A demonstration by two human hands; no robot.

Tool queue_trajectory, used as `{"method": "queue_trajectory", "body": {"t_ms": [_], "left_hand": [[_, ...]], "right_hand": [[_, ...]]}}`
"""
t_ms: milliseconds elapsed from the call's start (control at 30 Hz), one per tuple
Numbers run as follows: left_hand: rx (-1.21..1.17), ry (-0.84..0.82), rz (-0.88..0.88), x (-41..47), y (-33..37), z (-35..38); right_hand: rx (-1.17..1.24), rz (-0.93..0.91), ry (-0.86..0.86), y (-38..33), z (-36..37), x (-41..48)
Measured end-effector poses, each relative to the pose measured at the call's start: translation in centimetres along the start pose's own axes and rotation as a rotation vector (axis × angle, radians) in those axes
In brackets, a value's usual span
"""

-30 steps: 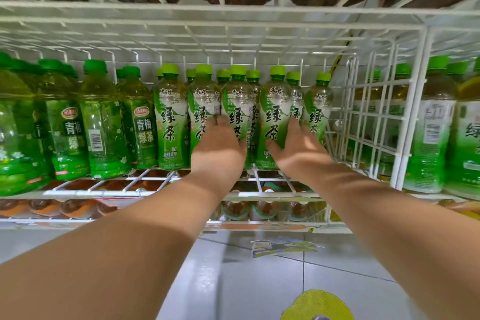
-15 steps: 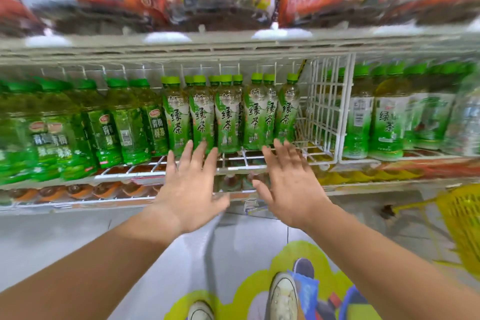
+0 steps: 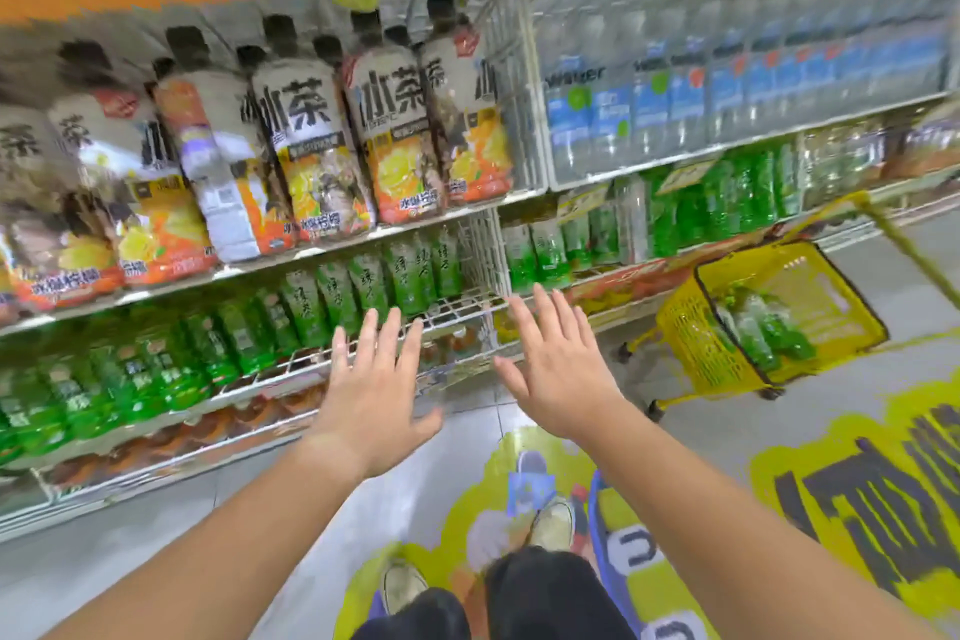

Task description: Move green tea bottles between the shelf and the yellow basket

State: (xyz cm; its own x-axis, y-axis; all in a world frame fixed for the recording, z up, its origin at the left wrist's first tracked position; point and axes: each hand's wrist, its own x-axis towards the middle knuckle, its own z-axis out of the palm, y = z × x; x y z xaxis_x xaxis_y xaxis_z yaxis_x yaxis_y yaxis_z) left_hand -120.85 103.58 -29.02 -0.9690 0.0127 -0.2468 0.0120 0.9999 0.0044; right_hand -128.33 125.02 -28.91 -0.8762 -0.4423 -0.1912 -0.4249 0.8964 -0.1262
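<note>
Green tea bottles (image 3: 374, 283) stand in a row on the low white wire shelf (image 3: 457, 312), whose front right part is bare wire. My left hand (image 3: 374, 390) and my right hand (image 3: 558, 364) hover in front of that shelf, both empty with fingers spread, clear of the bottles. The yellow basket (image 3: 680, 333) stands on the floor to the right, tilted in view, with several green tea bottles (image 3: 763, 327) lying inside it. The picture is blurred by motion.
Above the tea shelf stand large orange-labelled tea bottles (image 3: 311, 151) and water bottles (image 3: 623, 114) to their right. More green bottles (image 3: 130, 379) fill the shelf's left side. A white wire divider (image 3: 488, 255) bounds the tea section. My shoes (image 3: 550, 522) stand on a yellow floor sticker.
Both hands have pulled back from the bottles they touched and now hang open in front of the shelf. The view has risen and swung right, bringing the basket in.
</note>
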Motion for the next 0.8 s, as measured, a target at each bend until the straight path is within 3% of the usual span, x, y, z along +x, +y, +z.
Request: {"method": "queue_trajectory", "body": {"t_ms": [367, 800], "left_hand": [[0.107, 0.077, 0.209, -0.3, 13.2, -12.0], [0.155, 0.192, 0.349, 6.7, 38.0, -17.5]], "right_hand": [[0.031, 0.195, 0.168, 11.3, -10.3, -10.8], [-0.021, 0.308, 0.191, 33.6, -15.0, -19.2]]}}
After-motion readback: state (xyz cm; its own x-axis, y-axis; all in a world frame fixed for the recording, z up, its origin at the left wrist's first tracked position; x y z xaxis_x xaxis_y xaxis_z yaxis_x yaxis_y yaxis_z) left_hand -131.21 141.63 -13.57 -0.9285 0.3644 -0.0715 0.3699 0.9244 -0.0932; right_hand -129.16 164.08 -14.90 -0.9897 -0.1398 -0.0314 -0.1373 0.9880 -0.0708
